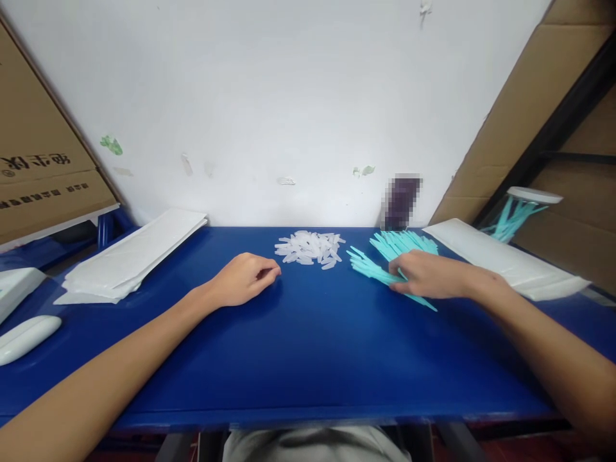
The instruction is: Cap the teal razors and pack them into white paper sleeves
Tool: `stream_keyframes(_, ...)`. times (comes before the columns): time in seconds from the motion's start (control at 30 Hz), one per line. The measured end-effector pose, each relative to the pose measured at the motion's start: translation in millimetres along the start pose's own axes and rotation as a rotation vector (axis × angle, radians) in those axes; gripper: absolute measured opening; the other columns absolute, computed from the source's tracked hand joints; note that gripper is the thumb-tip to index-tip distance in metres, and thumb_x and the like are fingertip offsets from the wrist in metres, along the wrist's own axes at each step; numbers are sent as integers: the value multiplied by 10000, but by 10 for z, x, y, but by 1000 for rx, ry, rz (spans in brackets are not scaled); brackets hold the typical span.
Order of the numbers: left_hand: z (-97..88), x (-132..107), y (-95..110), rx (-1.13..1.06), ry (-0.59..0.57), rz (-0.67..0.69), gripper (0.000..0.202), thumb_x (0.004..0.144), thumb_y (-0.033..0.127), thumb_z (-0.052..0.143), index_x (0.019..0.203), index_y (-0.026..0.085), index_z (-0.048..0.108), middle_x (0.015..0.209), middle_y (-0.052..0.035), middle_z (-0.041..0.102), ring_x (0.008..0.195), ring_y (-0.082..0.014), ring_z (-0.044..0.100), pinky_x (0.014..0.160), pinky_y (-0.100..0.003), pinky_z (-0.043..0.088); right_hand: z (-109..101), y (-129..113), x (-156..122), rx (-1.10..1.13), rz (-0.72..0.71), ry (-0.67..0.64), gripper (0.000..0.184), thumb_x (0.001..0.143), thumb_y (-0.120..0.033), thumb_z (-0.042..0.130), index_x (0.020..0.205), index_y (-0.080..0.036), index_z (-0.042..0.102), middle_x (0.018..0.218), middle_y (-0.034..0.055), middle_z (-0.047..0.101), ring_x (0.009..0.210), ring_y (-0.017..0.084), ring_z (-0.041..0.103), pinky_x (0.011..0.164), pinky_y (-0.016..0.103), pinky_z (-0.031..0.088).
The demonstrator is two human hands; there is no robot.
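My left hand rests on the blue table with its fingers curled in; I see nothing in it. It lies just left of a small heap of clear plastic caps. My right hand lies palm down on a pile of teal plastic sticks, its fingers closed around a few of them. One teal stick pokes out below the hand toward the right.
Stacks of white bags lie at the table's left and right. A white lidded tub with teal sticks stands far right. Cardboard boxes flank both sides. White objects sit at the left edge.
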State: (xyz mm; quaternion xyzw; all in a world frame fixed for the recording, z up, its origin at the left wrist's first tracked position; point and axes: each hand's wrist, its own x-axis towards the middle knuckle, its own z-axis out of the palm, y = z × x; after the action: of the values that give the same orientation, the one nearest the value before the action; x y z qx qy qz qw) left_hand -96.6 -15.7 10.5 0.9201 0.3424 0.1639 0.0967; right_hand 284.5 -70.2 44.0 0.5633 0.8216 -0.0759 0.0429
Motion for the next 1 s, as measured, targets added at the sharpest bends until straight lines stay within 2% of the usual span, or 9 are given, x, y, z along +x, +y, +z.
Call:
stream_keyframes(0.1, 11, 5, 46, 17, 17, 21, 374, 971, 373, 405, 888, 206, 729, 762, -36, 714, 662, -173, 620, 651, -271, 405, -30, -167, -75, 76, -149, -79, 274, 850, -416, 584, 662, -224, 532, 610, 0, 573, 547, 165, 496, 526, 291, 316)
stream_keyframes(0.2, 11, 13, 57, 56, 40, -12, 380, 980, 370, 399, 886, 200, 726, 759, -38, 709, 672, -176, 615, 657, -285, 391, 16, -438, -75, 96, -256, -73, 271, 881, -395, 558, 680, -221, 504, 633, -4, 559, 567, 157, 490, 540, 284, 311)
stream_keyframes(0.37, -15, 10, 51, 134, 123, -59, 433, 1001, 398, 369, 875, 191, 728, 639, 0, 654, 592, -150, 531, 802, -361, 382, 219, -825, 22, 47, -354, 115, 233, 939, -399, 497, 829, -209, 577, 778, 42, 636, 676, 190, 548, 638, 313, 330)
stream_keyframes(0.47, -44, -16, 92, 101, 234, -104, 435, 993, 413, 386, 846, 182, 724, 517, 24, 566, 530, -136, 461, 784, -355, 397, 297, -903, 63, 0, -359, 218, 287, 943, -436, 498, 820, -197, 599, 727, 47, 631, 691, 207, 544, 768, 370, 329)
stream_keyframes(0.6, -73, -49, 263, -2, 346, 48, 370, 982, 366, 419, 911, 155, 715, 680, -21, 630, 623, -147, 540, 684, -299, 426, 305, -907, 73, -55, -292, 270, 371, 937, -498, 498, 773, -190, 623, 607, 32, 614, 563, 174, 474, 800, 402, 298)
stream_keyframes(0.7, -40, -41, 455, 3, 272, 247, 339, 983, 354, 451, 1132, 149, 677, 1011, -97, 677, 919, -209, 610, 825, -333, 466, 311, -893, 80, -74, -293, 268, 392, 958, -494, 465, 808, -184, 652, 601, 44, 642, 567, 187, 486, 777, 386, 312)
stream_keyframes(0.83, 120, 5, 653, 86, 83, 333, 461, 1007, 412, 448, 1411, 196, 501, 1400, -137, 559, 1307, -289, 483, 1065, -439, 376, 346, -845, 105, -20, -340, 287, 387, 983, -462, 438, 836, -186, 667, 694, 52, 684, 591, 181, 538, 672, 333, 334)
stream_keyframes(0.9, 218, 30, 685, 123, 11, 336, 493, 1024, 431, 415, 1460, 204, 445, 1480, -135, 502, 1403, -309, 397, 1115, -483, 315, 353, -802, 105, 66, -350, 356, 381, 964, -490, 476, 826, -195, 673, 705, 39, 676, 581, 163, 549, 603, 303, 327)
stream_keyframes(1.0, 322, 58, 671, 131, -72, 354, 454, 1044, 405, 381, 1441, 207, 477, 1496, -117, 499, 1446, -319, 352, 1133, -519, 270, 329, -727, 75, 210, -311, 551, 343, 883, -517, 576, 820, -195, 675, 622, 9, 594, 531, 144, 508, 553, 284, 333)
